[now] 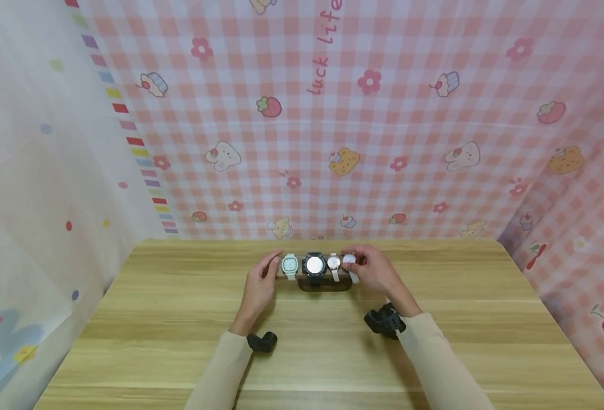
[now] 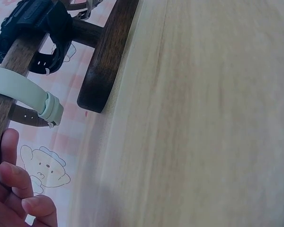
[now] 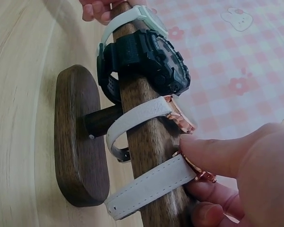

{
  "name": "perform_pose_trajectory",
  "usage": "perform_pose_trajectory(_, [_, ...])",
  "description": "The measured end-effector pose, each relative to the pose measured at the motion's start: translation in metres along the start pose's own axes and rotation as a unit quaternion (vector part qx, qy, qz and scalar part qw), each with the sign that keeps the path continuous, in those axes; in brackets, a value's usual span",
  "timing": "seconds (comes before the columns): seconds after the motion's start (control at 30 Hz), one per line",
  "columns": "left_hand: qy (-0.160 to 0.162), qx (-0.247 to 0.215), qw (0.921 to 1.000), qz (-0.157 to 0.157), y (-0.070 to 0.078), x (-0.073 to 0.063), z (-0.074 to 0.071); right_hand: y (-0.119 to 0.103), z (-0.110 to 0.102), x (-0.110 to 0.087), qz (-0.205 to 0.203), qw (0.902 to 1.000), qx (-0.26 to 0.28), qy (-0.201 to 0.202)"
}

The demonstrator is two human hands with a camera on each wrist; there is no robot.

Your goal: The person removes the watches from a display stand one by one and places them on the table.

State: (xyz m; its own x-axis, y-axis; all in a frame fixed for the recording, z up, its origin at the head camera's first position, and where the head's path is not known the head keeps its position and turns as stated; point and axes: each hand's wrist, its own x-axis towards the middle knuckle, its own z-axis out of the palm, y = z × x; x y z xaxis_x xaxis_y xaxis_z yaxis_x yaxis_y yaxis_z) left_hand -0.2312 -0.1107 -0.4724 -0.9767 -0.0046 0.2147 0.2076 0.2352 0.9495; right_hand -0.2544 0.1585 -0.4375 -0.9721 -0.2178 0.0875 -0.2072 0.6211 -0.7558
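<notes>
A dark wooden watch stand (image 3: 80, 137) carries several watches along its crossbar. My left hand (image 1: 259, 287) grips the bar's left end, next to a pale green watch (image 1: 290, 265). Beside that one sits a bulky black watch (image 3: 142, 59), followed by a white-strapped watch with a rose-gold case (image 3: 142, 116). At the right end, my right hand (image 1: 376, 270) pinches the case of another white watch (image 3: 154, 187) between thumb and fingers. This watch's stitched strap lies across the bar, and its holed end sticks out past the edge.
The stand is on a wood-grain table (image 1: 322, 353), near its back edge. Behind hangs a pink checked cloth (image 1: 322, 131), with more cloth at both sides. Black wrist cameras are strapped to both arms, the right one (image 1: 385, 320) low over the table.
</notes>
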Motion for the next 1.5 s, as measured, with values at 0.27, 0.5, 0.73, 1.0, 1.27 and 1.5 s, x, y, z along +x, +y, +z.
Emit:
perform_pose_trajectory(0.27, [0.006, -0.002, 1.0, -0.006, -0.002, -0.002, 0.002, 0.002, -0.003, -0.003, -0.001, 0.9998, -0.02, -0.003])
perform_pose_trajectory(0.5, [0.006, 0.0, 1.0, -0.008, -0.012, 0.002, 0.004, 0.006, -0.008, -0.006, 0.0, 0.9997, -0.025, -0.001])
perform_pose_trajectory(0.73, [0.019, -0.011, 0.9998, -0.004, -0.04, 0.009, 0.01, 0.008, -0.014, -0.009, 0.008, 0.9993, -0.037, 0.005])
perform_pose_trajectory(1.0, [0.014, -0.011, 0.9998, -0.003, -0.042, 0.009, 0.008, 0.012, -0.02, -0.011, 0.007, 0.9996, -0.024, 0.009])
perform_pose_trajectory(1.27, [0.013, -0.005, 0.9999, 0.003, -0.041, 0.011, 0.007, 0.019, -0.027, -0.014, 0.011, 0.9993, -0.035, 0.011])
perform_pose_trajectory(1.5, [0.017, -0.009, 0.9998, -0.002, -0.039, 0.011, 0.006, 0.024, -0.03, -0.015, 0.005, 0.9984, -0.047, 0.03])
